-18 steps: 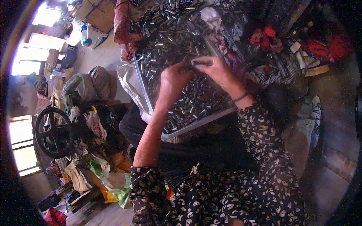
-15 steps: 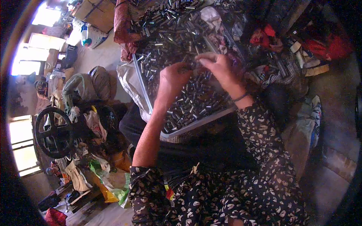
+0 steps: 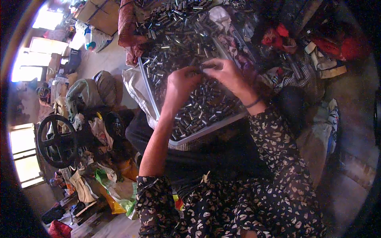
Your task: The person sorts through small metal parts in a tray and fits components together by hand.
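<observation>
A tray with a pale rim (image 3: 210, 130) rests in front of me, heaped with many small metal cylinders (image 3: 196, 115), some shiny and some dark. Above the heap, my left hand (image 3: 182, 82) is closed, its fingers curled inward. My right hand (image 3: 227, 74) meets it from the right in a pinch, fingertips close to the left hand's. Something small and dark seems to sit between the fingertips, too blurred to name. More cylinders (image 3: 174, 16) are piled at the far side, beside a reddish cloth roll (image 3: 126, 23).
White sacking (image 3: 137, 93) lies along the tray's left side. Further left are a black wheel (image 3: 57, 141), stuffed grey bags (image 3: 85, 95) and a green-white plastic bag (image 3: 119, 190). Red cloth (image 3: 278, 37) and a checked cloth (image 3: 297, 77) lie to the right.
My right hand has moved slightly left, and its fingertips have closed in toward my left hand. The left hand has stayed nearly in place.
</observation>
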The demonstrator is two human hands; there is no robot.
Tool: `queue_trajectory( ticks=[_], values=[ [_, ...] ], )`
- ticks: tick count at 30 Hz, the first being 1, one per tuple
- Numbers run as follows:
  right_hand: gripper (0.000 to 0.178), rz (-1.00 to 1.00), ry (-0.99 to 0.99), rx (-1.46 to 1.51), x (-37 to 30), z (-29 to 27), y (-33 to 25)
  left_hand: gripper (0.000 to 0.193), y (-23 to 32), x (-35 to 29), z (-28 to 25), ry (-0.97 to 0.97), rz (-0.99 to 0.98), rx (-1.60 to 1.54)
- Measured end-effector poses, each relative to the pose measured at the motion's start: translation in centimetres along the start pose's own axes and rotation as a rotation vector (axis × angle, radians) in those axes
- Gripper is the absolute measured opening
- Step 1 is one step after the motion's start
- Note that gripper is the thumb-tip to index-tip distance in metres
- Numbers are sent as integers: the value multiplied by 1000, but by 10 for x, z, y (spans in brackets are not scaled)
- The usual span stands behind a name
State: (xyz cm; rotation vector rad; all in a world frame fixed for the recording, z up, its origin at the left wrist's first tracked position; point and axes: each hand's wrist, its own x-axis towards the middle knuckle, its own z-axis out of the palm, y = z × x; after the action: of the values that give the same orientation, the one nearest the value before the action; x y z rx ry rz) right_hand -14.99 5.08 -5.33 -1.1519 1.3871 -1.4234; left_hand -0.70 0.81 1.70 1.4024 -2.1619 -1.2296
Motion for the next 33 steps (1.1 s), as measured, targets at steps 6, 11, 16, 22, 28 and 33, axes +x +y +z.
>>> queue_trajectory(
  ticks=[6,11,16,22,28,33],
  values=[
    [26,123,111,328,-1,-21,-35,22,-29,8,-10,172,168,159],
    [22,82,195,340,2,-19,-30,25,-39,30,-24,571,378,303],
    [18,182,77,423,0,-22,-30,20,-28,23,21,225,365,735],
    [20,222,18,556,-3,-20,-31,19,-30,34,50,107,278,1162],
    [19,249,40,455,-4,-21,-31,16,-24,32,58,163,242,1136],
    [20,107,107,-155,-2,-20,-29,21,-17,24,22,-17,-35,-53]
  ],
)
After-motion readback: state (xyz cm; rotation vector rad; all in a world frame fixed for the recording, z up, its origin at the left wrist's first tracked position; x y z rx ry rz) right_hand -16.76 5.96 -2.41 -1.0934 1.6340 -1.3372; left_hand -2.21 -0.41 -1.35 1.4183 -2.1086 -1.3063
